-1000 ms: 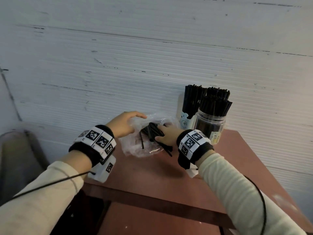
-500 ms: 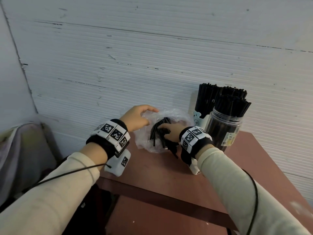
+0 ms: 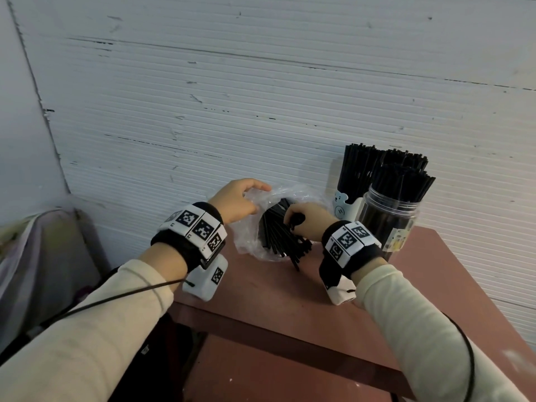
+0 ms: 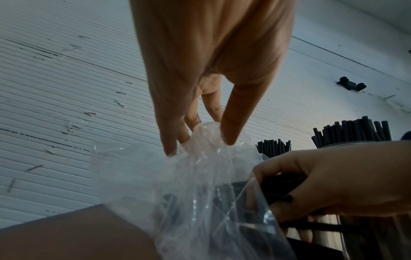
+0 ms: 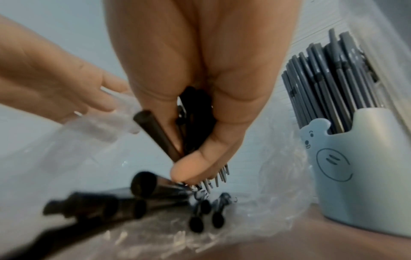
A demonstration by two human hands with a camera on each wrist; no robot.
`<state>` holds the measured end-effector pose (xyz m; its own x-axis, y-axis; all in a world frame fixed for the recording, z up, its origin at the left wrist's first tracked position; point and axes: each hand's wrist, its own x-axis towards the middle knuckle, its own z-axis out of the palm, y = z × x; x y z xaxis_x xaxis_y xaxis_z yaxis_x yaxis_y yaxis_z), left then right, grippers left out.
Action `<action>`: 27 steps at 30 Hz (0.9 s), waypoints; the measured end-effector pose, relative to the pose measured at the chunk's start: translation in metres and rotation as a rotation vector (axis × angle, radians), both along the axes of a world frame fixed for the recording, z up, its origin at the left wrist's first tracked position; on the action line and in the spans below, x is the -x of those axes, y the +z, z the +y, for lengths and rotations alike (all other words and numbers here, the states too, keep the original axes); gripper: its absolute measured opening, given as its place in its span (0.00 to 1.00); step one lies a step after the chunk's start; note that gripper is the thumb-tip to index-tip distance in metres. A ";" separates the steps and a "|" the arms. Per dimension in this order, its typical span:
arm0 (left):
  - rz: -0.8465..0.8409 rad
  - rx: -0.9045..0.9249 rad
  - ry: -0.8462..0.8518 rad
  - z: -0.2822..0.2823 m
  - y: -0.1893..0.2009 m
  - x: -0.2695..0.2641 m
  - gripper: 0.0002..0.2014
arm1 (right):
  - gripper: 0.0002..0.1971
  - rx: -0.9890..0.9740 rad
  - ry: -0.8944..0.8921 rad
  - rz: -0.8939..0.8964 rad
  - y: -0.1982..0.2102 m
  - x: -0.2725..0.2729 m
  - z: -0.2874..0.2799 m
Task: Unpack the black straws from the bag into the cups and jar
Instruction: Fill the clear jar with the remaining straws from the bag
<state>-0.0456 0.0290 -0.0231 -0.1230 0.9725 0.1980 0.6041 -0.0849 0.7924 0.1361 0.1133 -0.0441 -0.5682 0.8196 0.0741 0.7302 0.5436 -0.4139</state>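
Note:
A clear plastic bag [image 3: 249,227] lies on the reddish-brown table [image 3: 290,294] against the wall, with black straws [image 3: 275,233] fanning out of its mouth. My left hand [image 3: 240,198] pinches the bag's upper edge [image 4: 206,135] between thumb and fingers. My right hand [image 3: 304,219] reaches into the bag and grips a bunch of the black straws [image 5: 193,123]; loose ones [image 5: 111,202] lie below it. To the right stand a pale bear-face cup [image 3: 345,204] and a clear jar [image 3: 388,219], both packed with upright straws [image 3: 385,175].
The white ribbed wall [image 3: 261,97] rises right behind the bag and containers. The table's front edge [image 3: 261,323] runs below my wrists. A grey cloth-covered object [image 3: 37,256] sits off the table at the left. A small black clip [image 4: 351,85] is fixed to the wall.
My right hand has pushed deeper into the bag and closed round a bunch of straws, lifting them toward upright. The left hand keeps its hold on the bag's edge. The camera moved closer.

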 end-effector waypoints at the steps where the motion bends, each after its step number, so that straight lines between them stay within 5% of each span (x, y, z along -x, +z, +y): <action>1: 0.003 0.006 -0.002 0.000 0.000 0.000 0.25 | 0.12 0.010 0.008 0.049 0.002 -0.003 -0.001; 9: 0.127 0.026 -0.016 -0.005 -0.002 -0.003 0.27 | 0.12 0.172 0.097 0.241 0.020 -0.039 -0.020; 13: 0.280 -0.122 0.037 -0.009 -0.004 -0.015 0.35 | 0.11 0.236 0.155 0.257 0.034 -0.063 -0.038; 17: 0.431 -0.176 -0.176 -0.010 -0.002 -0.051 0.40 | 0.11 0.285 0.200 0.223 0.051 -0.081 -0.058; 21: 0.582 -0.106 -0.271 0.000 -0.005 -0.085 0.37 | 0.11 0.273 0.257 0.191 0.066 -0.097 -0.078; 27: 0.452 -0.181 -0.292 -0.008 0.009 -0.118 0.08 | 0.17 0.205 0.237 0.242 0.087 -0.128 -0.104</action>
<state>0.0724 0.0209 -0.0143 0.2817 0.8989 0.3355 0.8108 -0.4100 0.4177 0.2636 0.0092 0.0425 -0.7294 0.6796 0.0777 0.4626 0.5737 -0.6759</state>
